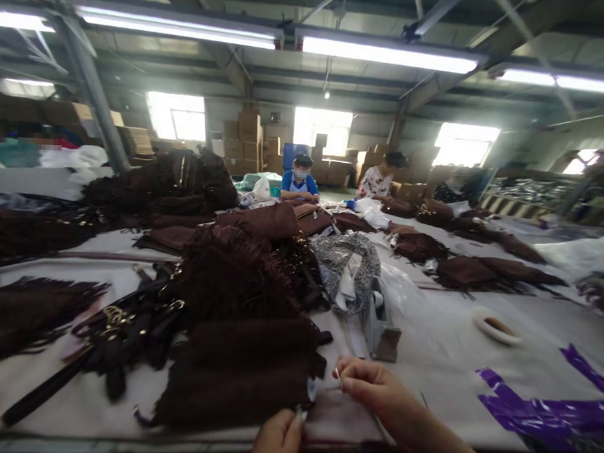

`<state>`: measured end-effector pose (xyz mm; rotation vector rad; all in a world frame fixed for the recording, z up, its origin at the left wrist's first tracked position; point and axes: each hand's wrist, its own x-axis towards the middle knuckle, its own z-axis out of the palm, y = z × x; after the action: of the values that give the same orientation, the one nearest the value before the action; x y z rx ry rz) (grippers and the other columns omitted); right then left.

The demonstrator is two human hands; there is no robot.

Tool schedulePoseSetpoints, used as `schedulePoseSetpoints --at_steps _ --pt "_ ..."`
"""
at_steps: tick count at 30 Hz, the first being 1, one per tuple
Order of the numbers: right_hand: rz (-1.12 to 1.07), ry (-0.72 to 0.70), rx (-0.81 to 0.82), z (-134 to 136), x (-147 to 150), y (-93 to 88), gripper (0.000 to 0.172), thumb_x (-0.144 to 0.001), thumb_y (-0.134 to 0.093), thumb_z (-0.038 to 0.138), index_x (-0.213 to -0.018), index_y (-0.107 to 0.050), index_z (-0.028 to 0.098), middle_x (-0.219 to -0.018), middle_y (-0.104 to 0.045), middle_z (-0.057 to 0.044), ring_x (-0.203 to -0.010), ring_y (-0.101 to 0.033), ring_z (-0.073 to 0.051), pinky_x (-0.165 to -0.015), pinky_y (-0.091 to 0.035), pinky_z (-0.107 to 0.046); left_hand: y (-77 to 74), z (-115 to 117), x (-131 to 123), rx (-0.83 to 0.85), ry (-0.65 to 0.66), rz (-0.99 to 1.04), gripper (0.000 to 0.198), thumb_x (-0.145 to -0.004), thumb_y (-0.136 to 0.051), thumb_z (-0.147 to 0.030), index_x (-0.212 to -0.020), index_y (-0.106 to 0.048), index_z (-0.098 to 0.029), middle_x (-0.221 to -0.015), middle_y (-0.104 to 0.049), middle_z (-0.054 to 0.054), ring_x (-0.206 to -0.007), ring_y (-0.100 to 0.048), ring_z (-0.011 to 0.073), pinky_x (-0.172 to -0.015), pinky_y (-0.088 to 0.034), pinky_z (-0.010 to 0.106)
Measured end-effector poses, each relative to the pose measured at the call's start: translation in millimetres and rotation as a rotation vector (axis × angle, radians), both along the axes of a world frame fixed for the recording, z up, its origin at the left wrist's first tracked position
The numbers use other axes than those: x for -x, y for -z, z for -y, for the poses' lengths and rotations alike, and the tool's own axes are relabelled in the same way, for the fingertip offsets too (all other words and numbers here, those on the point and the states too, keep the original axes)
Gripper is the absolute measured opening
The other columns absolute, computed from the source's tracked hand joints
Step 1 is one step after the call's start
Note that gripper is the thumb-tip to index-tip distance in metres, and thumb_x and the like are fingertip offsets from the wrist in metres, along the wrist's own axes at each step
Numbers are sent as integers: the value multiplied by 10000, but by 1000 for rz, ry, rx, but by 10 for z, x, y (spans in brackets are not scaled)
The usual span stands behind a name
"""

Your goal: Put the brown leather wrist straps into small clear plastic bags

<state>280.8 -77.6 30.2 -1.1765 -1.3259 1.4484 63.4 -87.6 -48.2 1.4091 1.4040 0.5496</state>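
Observation:
A dark brown fringed bag (pixel 240 371) lies flat on the table in front of me. At its lower right corner my left hand (pixel 277 439) is closed, thumb and finger pinched on a small pale, shiny piece that is too blurred to name. Just right of the bag my right hand (pixel 369 390) is closed in a pinch around a thin, light sliver. Its kind is unclear. A small white tag (pixel 313 388) shows at the bag's right edge, between the two hands.
A tape dispenser (pixel 381 333) stands beyond my right hand, beside a grey speckled cloth (pixel 348 265). Dark straps with gold clips (pixel 122 332) lie left. A tape roll (pixel 495 326) and purple plastic (pixel 549 411) are right. Several people sit across the table among brown bags.

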Motion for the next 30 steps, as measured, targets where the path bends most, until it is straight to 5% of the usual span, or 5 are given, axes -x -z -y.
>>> schedulePoseSetpoints --at_steps 5,10,18,24,30 --pt "33 -170 -43 -51 289 48 190 -780 -670 368 -802 -730 189 -1092 -632 -77 -1076 -560 -238 -1001 -393 -372 -132 81 24 -26 26 11 287 -881 -375 -382 -708 -502 -191 -741 -570 33 -761 -504 196 -690 -361 305" --pt "577 -285 -169 66 394 21 588 -789 -581 196 -1364 -527 306 -1528 -377 -60 -1420 -283 -284 -1165 -204 -491 -301 136 11 1 4 75 272 -887 -379 -334 -755 -553 -173 -784 -614 56 -775 -531 198 -702 -385 304" --pt "1245 -293 -531 407 540 349 745 -790 -443 77 -1507 -286 204 -937 -745 -128 -852 -700 -305 -780 -521 -461 -152 141 -75 -154 -33 77 314 -926 -372 -354 -764 -568 -170 -781 -637 56 -736 -548 186 -678 -384 301" --pt "1218 -293 -466 457 582 562 803 -778 -467 97 -1530 -189 152 -704 -743 -96 -582 -683 -285 -565 -455 -362 -141 162 -74 -216 -15 -46 344 -955 -314 -359 -780 -554 -185 -777 -641 67 -698 -554 188 -645 -363 311" --pt "497 -218 -62 473 577 443 834 -814 -540 213 -1537 -126 191 -571 -573 35 -502 -513 -136 -511 -354 -242 -95 138 -80 -225 -23 -125 298 -945 -320 -307 -811 -557 -185 -794 -640 78 -722 -568 204 -662 -368 322"
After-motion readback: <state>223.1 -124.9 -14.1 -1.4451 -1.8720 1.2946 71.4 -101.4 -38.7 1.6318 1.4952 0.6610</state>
